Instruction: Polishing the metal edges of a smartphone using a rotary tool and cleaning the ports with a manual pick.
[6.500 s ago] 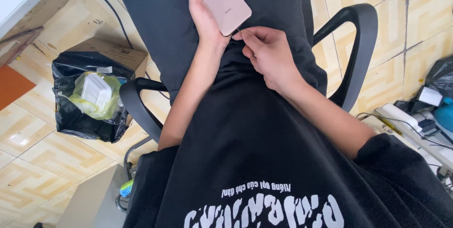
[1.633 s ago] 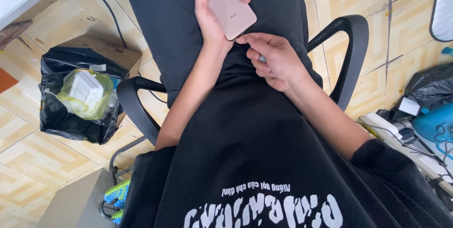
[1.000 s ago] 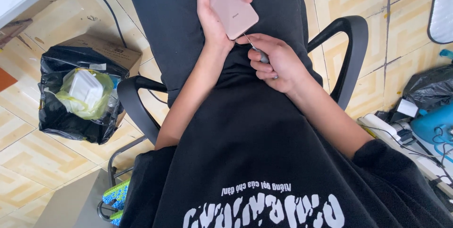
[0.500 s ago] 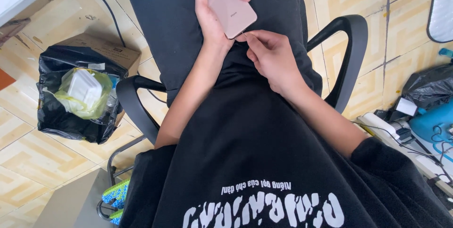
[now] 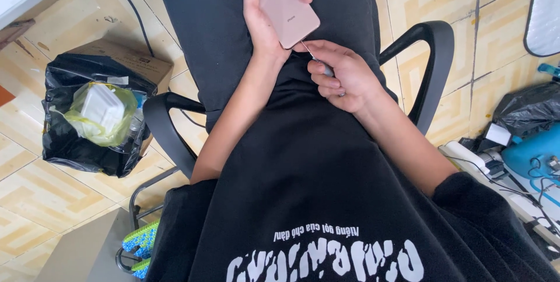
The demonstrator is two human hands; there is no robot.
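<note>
My left hand (image 5: 263,20) holds a rose-gold phone (image 5: 282,3) back-side up over my lap, thumb on its left edge and fingertips curled over its right edge. My right hand (image 5: 339,75) is just below the phone's lower corner, fingers curled around a thin metal pin tool (image 5: 317,61) whose tip points at the phone's bottom edge. I sit in a black office chair (image 5: 433,60), wearing black trousers and a black shirt with white print.
A black rubbish bag (image 5: 87,118) with pale green plastic and white scraps stands on the tiled floor at left, a cardboard box (image 5: 125,60) behind it. A power strip with cables (image 5: 487,165), another black bag (image 5: 528,115) and a blue object (image 5: 534,156) lie at right.
My right hand has curled tighter and the thin pin tool now shows between its fingers, pointing at the phone's lower edge. The phone has stayed in my left hand.
</note>
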